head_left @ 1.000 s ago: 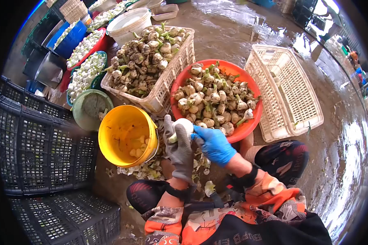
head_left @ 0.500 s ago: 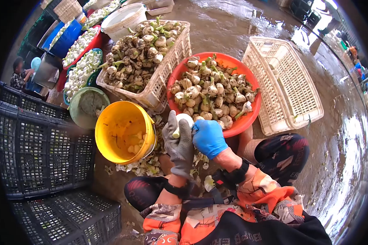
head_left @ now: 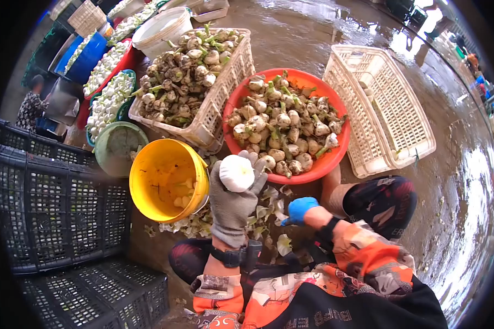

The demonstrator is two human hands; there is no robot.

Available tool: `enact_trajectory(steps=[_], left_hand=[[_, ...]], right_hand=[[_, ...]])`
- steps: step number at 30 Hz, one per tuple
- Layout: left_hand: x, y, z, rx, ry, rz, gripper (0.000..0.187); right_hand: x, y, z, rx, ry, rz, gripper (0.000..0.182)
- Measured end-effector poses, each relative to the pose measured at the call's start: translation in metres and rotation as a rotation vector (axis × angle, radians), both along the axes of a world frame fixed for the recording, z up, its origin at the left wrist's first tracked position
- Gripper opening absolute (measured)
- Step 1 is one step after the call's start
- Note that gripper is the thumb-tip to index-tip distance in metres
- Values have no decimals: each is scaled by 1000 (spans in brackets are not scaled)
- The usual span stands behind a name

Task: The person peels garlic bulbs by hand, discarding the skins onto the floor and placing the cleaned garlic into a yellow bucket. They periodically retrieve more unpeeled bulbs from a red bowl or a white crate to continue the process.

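My left hand (head_left: 233, 203), in a grey glove, holds a peeled white bulb (head_left: 236, 173) in its palm and fingers, just right of the yellow bucket (head_left: 138, 183). My right hand (head_left: 301, 210), in a blue glove, is lower and to the right, above the floor near my knee. Its fingers are partly hidden, and what they may hold cannot be made out. Beyond both hands stands a red basin (head_left: 343, 143) full of unpeeled bulbs. Several small pale pieces (head_left: 184, 198) lie in the bucket. Peelings (head_left: 266, 211) are scattered beneath my hands.
A white crate (head_left: 219, 118) heaped with bulbs stands behind the bucket. Another white crate (head_left: 392, 104) is at right. Black crates (head_left: 60, 208) stand at left, with a green bucket (head_left: 112, 140) and tubs of white bulbs (head_left: 112, 101) beyond. A person (head_left: 32, 107) is at far left.
My right hand has moved away from the bulb, down and to the right. My left hand has turned and opened out somewhat, showing more of the white bulb.
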State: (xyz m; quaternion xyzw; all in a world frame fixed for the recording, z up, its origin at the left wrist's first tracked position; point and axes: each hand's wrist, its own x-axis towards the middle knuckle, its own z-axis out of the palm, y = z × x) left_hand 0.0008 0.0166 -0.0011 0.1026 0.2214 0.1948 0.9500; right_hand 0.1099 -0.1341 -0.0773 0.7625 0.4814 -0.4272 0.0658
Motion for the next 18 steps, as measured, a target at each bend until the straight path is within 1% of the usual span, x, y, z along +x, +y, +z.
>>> enact_trajectory(steps=[1, 3, 4, 5, 6, 7, 8, 9, 11, 12, 13, 14, 15, 16, 17, 18], left_hand=[[-2, 0, -1, 1, 6, 6, 57], [0, -3, -7, 21, -17, 9, 56], [1, -3, -8, -13, 19, 21, 56], [2, -4, -15, -13, 12, 14, 56], [6, -6, -15, 462, 206, 12, 53], [4, -11, -12, 811, 318, -81, 46], [6, -17, 1, 1216, 488, -162, 40], [7, -23, 15, 1555, 644, -189, 34], [18, -30, 1, 692, 241, -213, 32], [15, -26, -19, 1152, 190, -231, 35], [12, -22, -39, 1589, 161, -139, 40], [14, -32, -18, 1120, 270, -161, 44], [16, -38, -7, 644, 359, -175, 49], [15, -35, -15, 597, 326, -153, 61], [15, -35, -18, 596, 324, -151, 61], [15, -33, -19, 559, 342, -169, 64]], right_hand=[[5, -3, 7, -16, -13, 74, 44], [27, 8, 28, 217, 53, -117, 45], [32, 7, 45, 475, 202, -346, 50], [34, 9, 63, 734, 351, -574, 60], [32, 15, 67, 865, 501, -593, 71], [29, 24, 72, 996, 650, -607, 83], [24, 29, 82, 965, 780, -575, 92], [18, 34, 78, 935, 786, -578, 88], [16, 35, 58, 1008, 906, -835, 83], [21, 30, 49, 940, 1060, -1040, 72], [37, 21, 39, 942, 1185, -1181, 58], [54, 11, 27, 1203, 1535, -1301, 52], [78, -3, 35, 1334, 1460, -1328, 54], [115, -20, 25, 1500, 1604, -1253, 58], [141, -27, 30, 1788, 1388, -1045, 56], [163, -31, 34, 1866, 1579, -1229, 52]])
